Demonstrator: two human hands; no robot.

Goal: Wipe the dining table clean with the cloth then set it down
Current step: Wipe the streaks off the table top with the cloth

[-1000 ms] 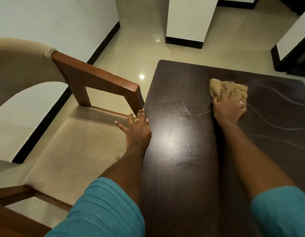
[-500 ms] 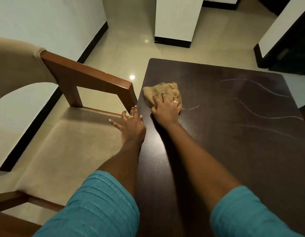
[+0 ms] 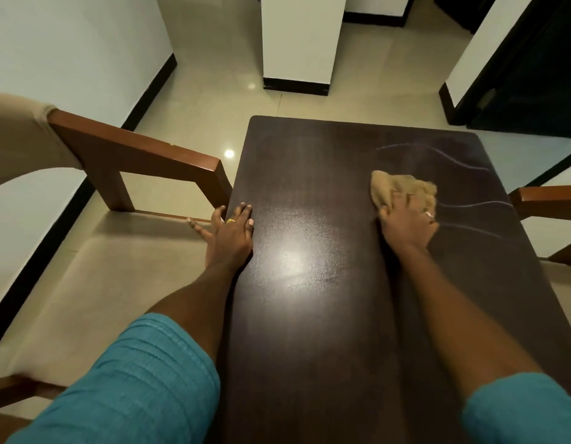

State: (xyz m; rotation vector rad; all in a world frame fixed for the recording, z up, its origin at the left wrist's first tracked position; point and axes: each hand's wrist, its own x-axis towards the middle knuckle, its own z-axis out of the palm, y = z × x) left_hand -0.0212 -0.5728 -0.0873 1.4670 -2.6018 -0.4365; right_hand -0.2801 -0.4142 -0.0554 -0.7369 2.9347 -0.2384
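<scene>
The tan cloth [image 3: 402, 187], seemingly soft and light, lies crumpled on the right part of the dining table [image 3: 310, 315], best held bunched as the right hand [image 3: 406, 224] grips it with bent fingers, while the left hand [image 3: 229, 233] rests flat and empty on the table's left edge

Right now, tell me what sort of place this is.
Most likely a home dining area: a dark dining table with a cushioned wooden armchair beside it, on a glossy tiled floor. The right hand holds a cloth on the tabletop.
</scene>
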